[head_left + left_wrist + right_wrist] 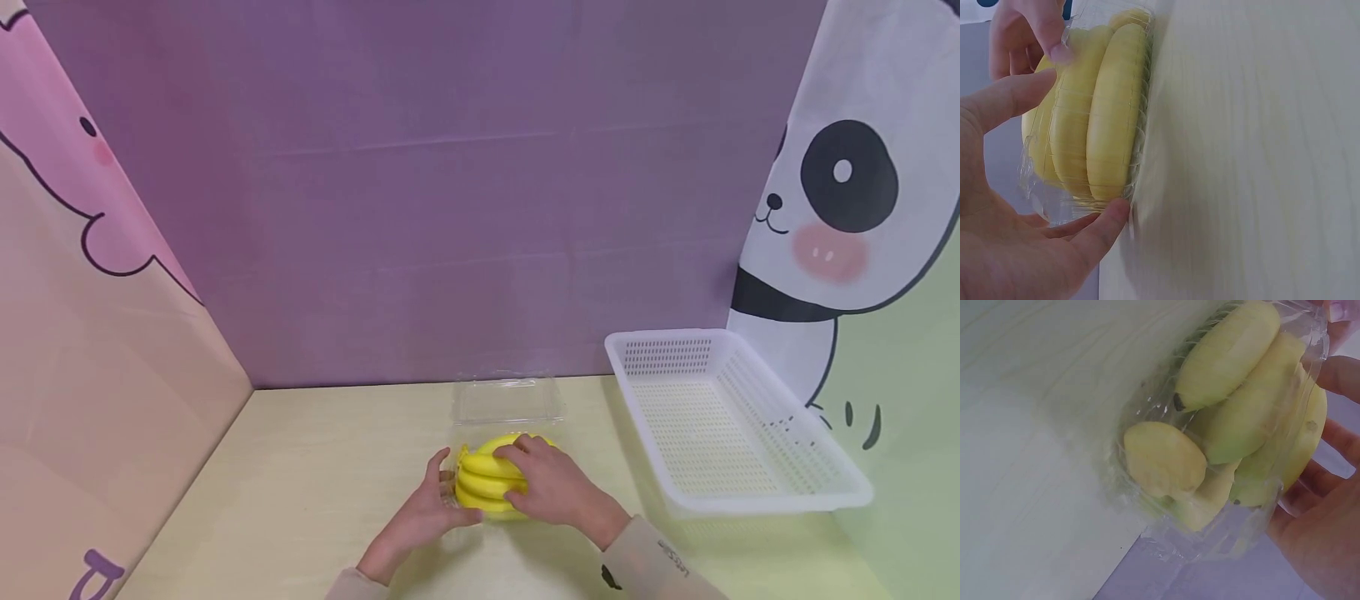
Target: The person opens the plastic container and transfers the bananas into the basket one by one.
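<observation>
A yellow bunch of bananas point(487, 486) sits in a clear plastic clamshell box point(1054, 209) on the table. Its transparent lid point(508, 402) is raised open toward the back wall. My left hand point(429, 510) holds the box at its left end, thumb along the near side and fingers round the end. From above and the right, my right hand point(551, 483) grips the bananas, fingers over the top and thumb on the near side. In the right wrist view, a rounded yellow-green fruit end point(1163, 457) shows through the box wall beside the longer bananas.
A white perforated plastic basket point(750, 503) stands to the right on the pale wooden table point(315, 467). A purple backdrop point(420, 208) closes off the back. Side panels with cartoon animals, one a panda point(915, 75), flank the table.
</observation>
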The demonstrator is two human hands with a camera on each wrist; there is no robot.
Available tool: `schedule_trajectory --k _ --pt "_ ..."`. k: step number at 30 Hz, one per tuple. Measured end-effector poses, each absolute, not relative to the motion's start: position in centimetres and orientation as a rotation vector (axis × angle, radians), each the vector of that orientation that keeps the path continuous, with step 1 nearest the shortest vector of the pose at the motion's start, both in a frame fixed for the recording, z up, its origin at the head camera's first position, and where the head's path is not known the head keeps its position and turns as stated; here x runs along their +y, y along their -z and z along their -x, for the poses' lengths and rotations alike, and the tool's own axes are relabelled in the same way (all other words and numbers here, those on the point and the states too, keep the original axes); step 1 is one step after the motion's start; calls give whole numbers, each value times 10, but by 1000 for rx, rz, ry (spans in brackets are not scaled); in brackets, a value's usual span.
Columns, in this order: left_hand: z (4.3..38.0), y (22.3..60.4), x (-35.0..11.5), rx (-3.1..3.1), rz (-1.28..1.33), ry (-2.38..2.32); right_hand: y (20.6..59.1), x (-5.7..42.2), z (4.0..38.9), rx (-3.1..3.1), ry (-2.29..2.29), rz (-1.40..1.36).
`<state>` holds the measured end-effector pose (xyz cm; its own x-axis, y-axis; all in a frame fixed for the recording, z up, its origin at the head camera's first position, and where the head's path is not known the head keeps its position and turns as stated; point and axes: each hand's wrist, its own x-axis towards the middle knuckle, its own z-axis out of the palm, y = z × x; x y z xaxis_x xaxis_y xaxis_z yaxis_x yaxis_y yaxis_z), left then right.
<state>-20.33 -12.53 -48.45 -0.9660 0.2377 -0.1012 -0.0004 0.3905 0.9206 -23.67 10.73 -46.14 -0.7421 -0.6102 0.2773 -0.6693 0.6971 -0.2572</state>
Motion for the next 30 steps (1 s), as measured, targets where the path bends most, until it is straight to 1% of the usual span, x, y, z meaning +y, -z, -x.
schedule_trajectory --k 9,19,30 --pt "204 486 -126 2433 -202 -1611 465 105 241 -2737 -502 -1070" --pt "204 486 -125 2431 -202 -1604 459 102 242 -2822 -490 -1088" --pt "205 486 -125 2431 -194 -1598 461 98 245 -2904 -399 -1083"
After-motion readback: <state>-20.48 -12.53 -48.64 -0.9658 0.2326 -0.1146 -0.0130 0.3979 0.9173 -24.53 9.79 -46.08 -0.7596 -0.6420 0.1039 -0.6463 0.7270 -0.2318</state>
